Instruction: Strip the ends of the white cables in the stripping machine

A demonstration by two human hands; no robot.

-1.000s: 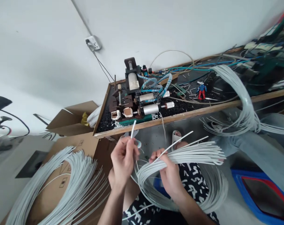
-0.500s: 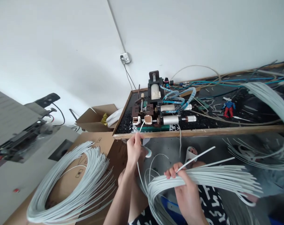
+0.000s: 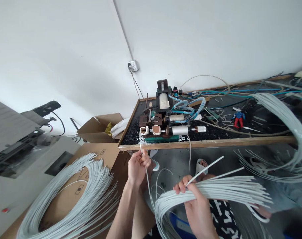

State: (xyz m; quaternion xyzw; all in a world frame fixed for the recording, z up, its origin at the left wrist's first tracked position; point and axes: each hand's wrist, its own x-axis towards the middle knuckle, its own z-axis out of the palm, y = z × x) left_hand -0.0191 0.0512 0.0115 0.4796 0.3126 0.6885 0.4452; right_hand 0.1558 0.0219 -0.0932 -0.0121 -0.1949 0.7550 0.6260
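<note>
Head view: left grip (image 3: 138,165) pinches one cable (image 3: 140,142), tip at the machine (image 3: 163,101) beyond; right grip (image 3: 195,198) clasps the bundle (image 3: 230,191) apparently remaining.

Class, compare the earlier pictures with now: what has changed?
The left hand has moved its single cable leftward; the tip, first right of the machine's two front blocks, now appears at the left block. Nothing was let go. The right hand still grips the cable bundle.
</note>
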